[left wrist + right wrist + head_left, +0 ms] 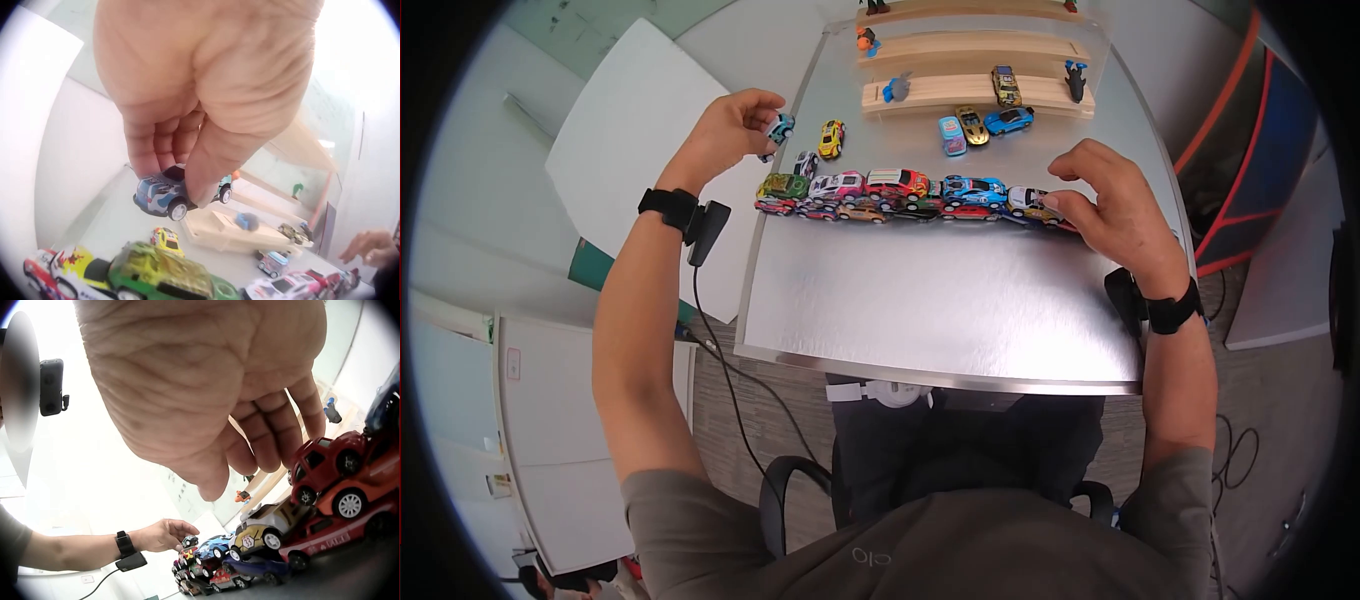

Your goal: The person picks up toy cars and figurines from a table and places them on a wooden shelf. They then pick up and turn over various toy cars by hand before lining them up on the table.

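My left hand (pixel 725 135) pinches a small blue toy car (pixel 153 195) with flame markings between thumb and fingers, above the table's left side. A row of toy cars stacked on one another runs across the table: a green one (pixel 783 187) at the left end, then a pink-and-white one (pixel 837 186), a red one (pixel 897 184), a blue one (pixel 974 191) and a white-and-yellow one (pixel 1024 203). Over the row's right end is my right hand (pixel 1115 205), fingers loosely bent and holding nothing. Close by its fingertips in the right wrist view sits a dark red car (pixel 319 464).
A yellow car (pixel 831 139) stands behind the row. Farther back are a pink-and-blue car (pixel 951 136), a gold car (pixel 972 126) and another blue car (pixel 1009 121). Wooden steps (pixel 960 92) with small figures and a patterned car (pixel 1005 87) stand at the table's far side.
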Tool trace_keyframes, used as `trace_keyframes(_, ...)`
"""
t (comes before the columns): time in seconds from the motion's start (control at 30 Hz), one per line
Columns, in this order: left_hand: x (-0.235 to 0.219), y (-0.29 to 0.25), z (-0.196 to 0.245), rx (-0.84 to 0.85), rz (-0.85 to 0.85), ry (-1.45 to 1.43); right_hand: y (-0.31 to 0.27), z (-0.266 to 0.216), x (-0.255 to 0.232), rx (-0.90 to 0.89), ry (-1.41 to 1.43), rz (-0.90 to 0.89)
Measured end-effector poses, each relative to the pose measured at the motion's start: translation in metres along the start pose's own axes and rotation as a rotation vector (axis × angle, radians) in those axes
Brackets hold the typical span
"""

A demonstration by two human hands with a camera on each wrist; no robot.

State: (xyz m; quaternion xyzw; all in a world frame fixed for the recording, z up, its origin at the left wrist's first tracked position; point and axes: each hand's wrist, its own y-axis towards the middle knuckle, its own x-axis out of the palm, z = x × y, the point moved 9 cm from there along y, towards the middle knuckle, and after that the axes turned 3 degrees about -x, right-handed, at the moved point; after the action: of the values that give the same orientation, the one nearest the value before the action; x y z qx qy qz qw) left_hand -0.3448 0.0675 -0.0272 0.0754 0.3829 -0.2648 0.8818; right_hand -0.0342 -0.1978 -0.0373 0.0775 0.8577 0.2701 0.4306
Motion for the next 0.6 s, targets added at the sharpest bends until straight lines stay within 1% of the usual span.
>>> trace_keyframes(0.07, 0.008, -0.016, 0.015, 0.014, -0.017, 0.027, 0.001, -0.002, 0.000, -0.015, -0.003, -0.002)
trace_keyframes(0.13, 0.017, -0.031, 0.030, 0.077, -0.045, 0.128, 0.000, -0.003, 0.000, -0.029, -0.005, -0.006)
trace_keyframes(0.17, 0.020, -0.038, 0.036, 0.074, -0.041, 0.129, 0.000, -0.002, 0.001, -0.023, -0.005, -0.006)
trace_keyframes(0.23, 0.030, -0.049, 0.051, 0.112, -0.070, 0.296, 0.000, -0.002, 0.002, -0.024, -0.004, -0.007)
trace_keyframes(0.27, 0.032, -0.052, 0.054, 0.113, -0.065, 0.298, 0.000, -0.001, 0.003, -0.012, 0.009, -0.006)
trace_keyframes(0.33, 0.039, -0.054, 0.057, 0.110, -0.110, 0.278, 0.000, 0.000, 0.002, 0.000, 0.022, -0.005)
trace_keyframes(0.43, 0.046, -0.055, 0.060, 0.157, -0.134, 0.335, -0.001, 0.000, 0.001, -0.022, 0.011, 0.000)
trace_keyframes(0.5, 0.050, -0.054, 0.061, 0.172, -0.136, 0.349, -0.001, -0.003, 0.000, -0.069, -0.025, 0.012)
trace_keyframes(0.6, 0.054, -0.054, 0.063, 0.185, -0.146, 0.385, -0.001, -0.002, 0.000, -0.038, 0.009, 0.012)
